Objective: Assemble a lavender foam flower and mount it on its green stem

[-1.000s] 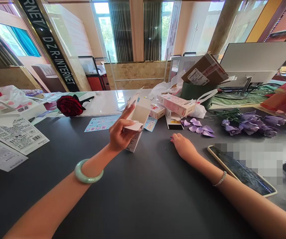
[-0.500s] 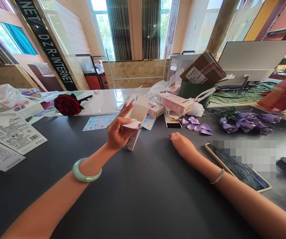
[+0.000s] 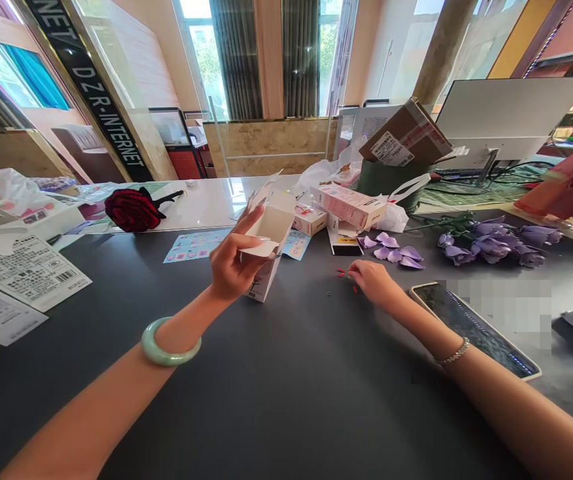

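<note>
left hand [image 3: 234, 263] and right hand [image 3: 369, 280] above a dark table [image 3: 286, 393]. the left hand pinches an open box [image 3: 279, 217] between thumb and fingers, near its mouth; the box is tilted, flaps out, in front of a blue sheet [image 3: 191, 245]. whether its lower end touches the table cannot be told. the right hand is curled, fingertips drawn together and turned down beside small red bits [image 3: 340, 273]; whether one is gripped cannot be told. a tiny ring [image 3: 329, 293] lies just to their left, purple petals [image 3: 399, 256] beyond, a phone [image 3: 476, 330] to the right of the hand.

handling (judged): the box appears to be thin card, light, fairly stiff along its folds but easily dented; its flaps should bend readily, so the side walls near a folded edge offer the surer hold. the red bits look very light and apt to skid; fingertips only, pressed gently from both sides.
</note>
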`<state>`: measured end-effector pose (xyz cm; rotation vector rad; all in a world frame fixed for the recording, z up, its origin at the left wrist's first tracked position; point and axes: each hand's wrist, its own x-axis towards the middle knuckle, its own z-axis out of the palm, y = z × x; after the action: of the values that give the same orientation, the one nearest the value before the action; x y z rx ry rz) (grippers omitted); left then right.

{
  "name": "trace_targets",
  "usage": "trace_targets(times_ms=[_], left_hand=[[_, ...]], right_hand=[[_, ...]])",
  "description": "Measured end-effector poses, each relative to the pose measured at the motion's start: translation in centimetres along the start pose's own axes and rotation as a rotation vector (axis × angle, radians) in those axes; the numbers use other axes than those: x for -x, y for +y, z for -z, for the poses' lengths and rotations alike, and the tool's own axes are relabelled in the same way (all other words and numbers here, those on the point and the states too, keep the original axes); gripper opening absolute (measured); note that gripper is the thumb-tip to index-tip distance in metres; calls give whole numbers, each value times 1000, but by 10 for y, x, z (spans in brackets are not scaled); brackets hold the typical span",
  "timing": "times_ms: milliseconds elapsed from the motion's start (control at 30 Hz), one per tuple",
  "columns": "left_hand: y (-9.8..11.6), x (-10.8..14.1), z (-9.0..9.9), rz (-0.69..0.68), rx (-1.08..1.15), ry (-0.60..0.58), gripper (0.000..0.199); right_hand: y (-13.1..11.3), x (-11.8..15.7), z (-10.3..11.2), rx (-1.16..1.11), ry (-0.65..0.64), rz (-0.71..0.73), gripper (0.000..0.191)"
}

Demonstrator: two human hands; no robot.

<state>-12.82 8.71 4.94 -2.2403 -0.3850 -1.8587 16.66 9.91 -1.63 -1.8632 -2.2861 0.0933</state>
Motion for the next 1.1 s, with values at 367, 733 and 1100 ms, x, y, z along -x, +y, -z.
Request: trace_targets(times_ms=[367, 733, 1100], left_hand=[[-2, 1, 0, 18, -19, -4, 15], [0, -3, 1, -10, -45, 5, 19], [0, -2, 0, -5, -27, -15, 16]], right_hand=[[-15, 16, 23, -30, -169, -102, 16], [-17, 16, 28, 34, -209, -171, 13], [-29, 14, 33, -54, -335, -198, 14]])
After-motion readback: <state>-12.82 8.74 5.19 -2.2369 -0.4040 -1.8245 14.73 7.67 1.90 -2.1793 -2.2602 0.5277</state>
